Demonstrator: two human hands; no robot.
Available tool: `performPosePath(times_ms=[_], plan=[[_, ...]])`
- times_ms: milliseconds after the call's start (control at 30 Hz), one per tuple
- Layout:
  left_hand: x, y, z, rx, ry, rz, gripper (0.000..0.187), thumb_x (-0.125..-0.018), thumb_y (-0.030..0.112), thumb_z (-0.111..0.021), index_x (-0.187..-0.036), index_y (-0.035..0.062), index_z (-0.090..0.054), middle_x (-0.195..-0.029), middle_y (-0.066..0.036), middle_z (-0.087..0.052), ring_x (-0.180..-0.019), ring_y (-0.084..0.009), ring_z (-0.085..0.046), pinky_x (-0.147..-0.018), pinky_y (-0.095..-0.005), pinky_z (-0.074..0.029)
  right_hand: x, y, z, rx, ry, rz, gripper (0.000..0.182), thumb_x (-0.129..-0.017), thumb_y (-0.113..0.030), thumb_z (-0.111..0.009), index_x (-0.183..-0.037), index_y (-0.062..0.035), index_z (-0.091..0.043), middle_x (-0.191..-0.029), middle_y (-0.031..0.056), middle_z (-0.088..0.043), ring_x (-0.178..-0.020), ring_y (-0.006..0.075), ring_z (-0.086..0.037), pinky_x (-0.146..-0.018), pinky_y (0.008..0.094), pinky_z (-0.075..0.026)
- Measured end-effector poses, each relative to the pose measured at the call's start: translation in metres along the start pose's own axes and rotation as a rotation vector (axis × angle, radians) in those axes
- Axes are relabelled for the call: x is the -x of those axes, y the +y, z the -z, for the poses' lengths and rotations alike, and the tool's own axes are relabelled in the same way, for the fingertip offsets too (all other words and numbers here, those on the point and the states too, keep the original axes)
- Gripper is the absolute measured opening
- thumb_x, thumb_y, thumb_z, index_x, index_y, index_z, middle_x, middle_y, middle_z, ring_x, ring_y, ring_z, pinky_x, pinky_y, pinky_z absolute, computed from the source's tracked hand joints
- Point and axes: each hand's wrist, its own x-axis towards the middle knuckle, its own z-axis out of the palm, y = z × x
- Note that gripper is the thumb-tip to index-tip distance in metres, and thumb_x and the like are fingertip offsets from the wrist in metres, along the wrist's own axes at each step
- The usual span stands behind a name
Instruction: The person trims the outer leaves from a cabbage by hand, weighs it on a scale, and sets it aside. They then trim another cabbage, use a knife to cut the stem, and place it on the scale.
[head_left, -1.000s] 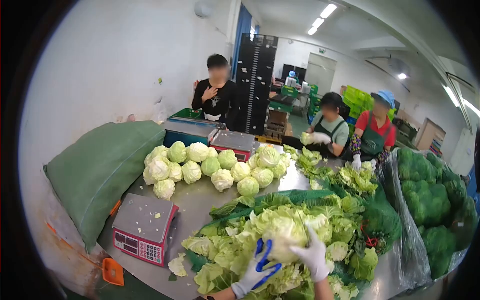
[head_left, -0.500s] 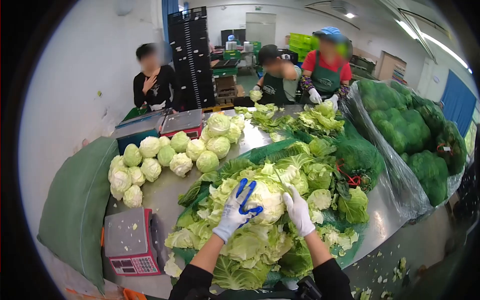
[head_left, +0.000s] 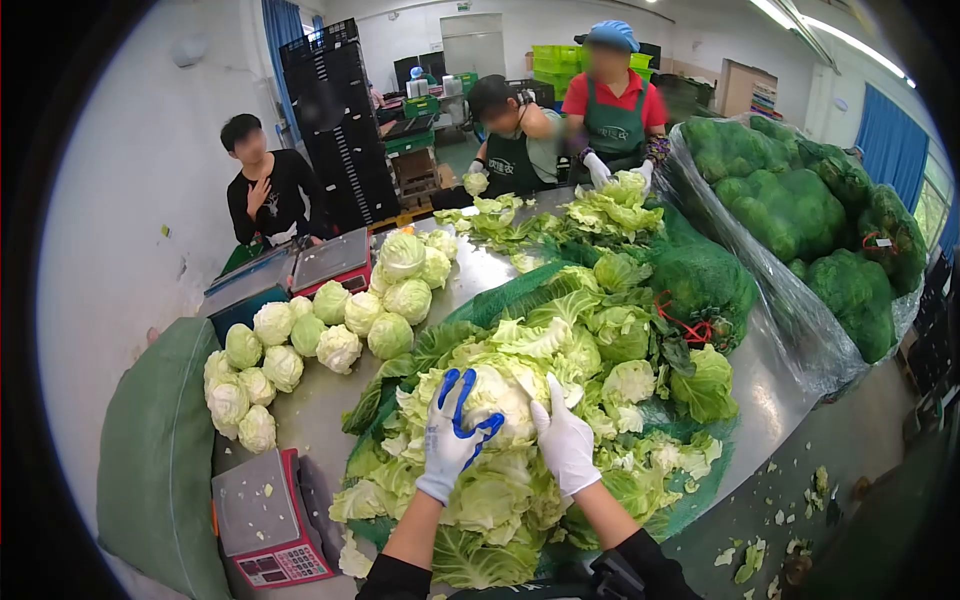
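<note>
A pale cabbage head lies on a heap of loose leaves in front of me. My left hand, in a white glove with blue fingers, rests on its left side, fingers spread. My right hand, in a white glove, touches the right side of the same cabbage with fingers stretched; something thin and pale shows near its fingertips, too small to make out. Loose outer leaves lie below both hands. Green netting runs under and behind the heap.
Trimmed cabbages cluster at the left behind a red scale. A netted cabbage bag stands right of the heap, beside a plastic-wrapped stack. Across the metal table, two aproned people handle cabbages; another person stands left.
The camera view has tilted and shifted, so the scene sits differently. My right hand's fingers are more upright and spread beside the cabbage. My left hand stays on its left side.
</note>
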Motion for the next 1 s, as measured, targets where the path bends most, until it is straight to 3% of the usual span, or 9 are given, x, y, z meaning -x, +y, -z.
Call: performPosePath(times_ms=[67,100,233,333,400,500,733,867,1000], plan=[[0.006,0.001,-0.002,0.058,0.033,0.040,0.073,-0.069,0.015,-0.082,-0.134,0.0059,-0.049,-0.141,-0.015,-0.042,-0.133,-0.0292,-0.038,-0.110,-0.0372,-0.033,-0.011,0.003,-0.012,-0.034,0.121,-0.038,0.051,-0.098,-0.046,-0.041,-0.131,-0.0099,-0.052,-0.069,0.0219,-0.064,-0.062,0.0379,-0.063,-0.057,0.0460,-0.049],[0.011,0.003,-0.003,-0.013,0.030,0.010,0.074,-0.068,0.014,-0.082,-0.134,0.0066,-0.049,-0.142,-0.015,-0.041,-0.133,-0.0297,-0.038,-0.109,-0.0374,-0.033,-0.023,0.008,-0.014,-0.035,0.118,-0.037,0.051,-0.098,-0.046,-0.041,-0.131,-0.0099,-0.052,-0.069,0.0219,-0.064,-0.062,0.0379,-0.063,-0.057,0.0460,-0.049],[0.040,-0.002,-0.005,-0.135,0.019,-0.131,0.076,-0.067,0.015,-0.084,-0.134,0.0095,-0.050,-0.143,-0.017,-0.039,-0.133,-0.0318,-0.038,-0.108,-0.0388,-0.035,-0.086,0.052,-0.004,-0.073,-0.034,-0.058,0.056,-0.100,-0.047,-0.033,-0.088,-0.0016,-0.065,-0.084,0.0293,-0.064,-0.082,0.0431,-0.063,-0.072,0.0483,-0.049],[0.038,0.005,0.005,-0.142,-0.024,-0.130,0.076,-0.066,0.020,-0.084,-0.134,0.0121,-0.051,-0.144,-0.018,-0.038,-0.133,-0.0342,-0.038,-0.108,-0.0409,-0.035,-0.084,0.050,0.006,-0.056,-0.142,-0.047,0.062,-0.091,-0.058,-0.045,-0.099,0.0014,-0.061,-0.090,0.0294,-0.065,-0.088,0.0441,-0.062,-0.077,0.0472,-0.049],[0.021,0.016,0.019,-0.307,-0.094,-0.185,0.077,-0.068,0.034,-0.082,-0.136,0.0162,-0.051,-0.145,-0.021,-0.035,-0.133,-0.0388,-0.036,-0.108,-0.0448,-0.033,-0.070,0.038,0.017,-0.047,-0.169,-0.048,0.085,-0.076,-0.068,-0.061,-0.118,0.0050,-0.051,-0.094,0.0287,-0.065,-0.090,0.0430,-0.063,-0.079,0.0441,-0.050],[-0.008,0.044,0.035,-0.484,-0.325,-0.318,0.079,-0.068,0.047,-0.078,-0.137,0.0203,-0.050,-0.147,-0.022,-0.032,-0.134,-0.0419,-0.032,-0.110,-0.0483,-0.029,-0.055,-0.003,0.032,-0.013,-0.108,-0.032,0.107,-0.070,-0.061,-0.072,-0.138,0.0095,-0.029,-0.099,0.0250,-0.064,-0.090,0.0370,-0.065,-0.078,0.0423,-0.052],[0.013,0.041,0.010,-0.529,-0.417,-0.325,0.073,-0.065,0.052,-0.077,-0.130,0.0259,-0.057,-0.147,-0.019,-0.032,-0.137,-0.0449,-0.023,-0.113,-0.0509,-0.021,-0.100,-0.006,-0.007,0.050,0.002,0.049,0.119,-0.054,-0.043,-0.089,-0.140,0.0099,-0.026,-0.106,0.0258,-0.061,-0.094,0.0359,-0.064,-0.079,0.0392,-0.052],[0.044,0.034,0.008,-0.530,-0.257,-0.275,0.070,-0.061,0.044,-0.081,-0.125,0.0257,-0.061,-0.144,-0.016,-0.037,-0.135,-0.0457,-0.026,-0.111,-0.0527,-0.026,-0.108,-0.011,0.003,0.037,-0.098,0.011,0.114,-0.057,-0.045,-0.087,-0.140,0.0073,-0.028,-0.112,0.0249,-0.061,-0.099,0.0348,-0.063,-0.084,0.0386,-0.051],[0.053,0.003,0.022,-0.271,-0.036,-0.171,0.072,-0.061,0.031,-0.085,-0.126,0.0175,-0.059,-0.143,-0.016,-0.038,-0.134,-0.0400,-0.032,-0.111,-0.0488,-0.030,-0.067,0.003,0.021,-0.294,-0.029,-0.063,0.092,-0.074,-0.038,-0.077,-0.143,-0.0079,-0.024,-0.104,0.0204,-0.066,-0.093,0.0351,-0.064,-0.081,0.0390,-0.050]])
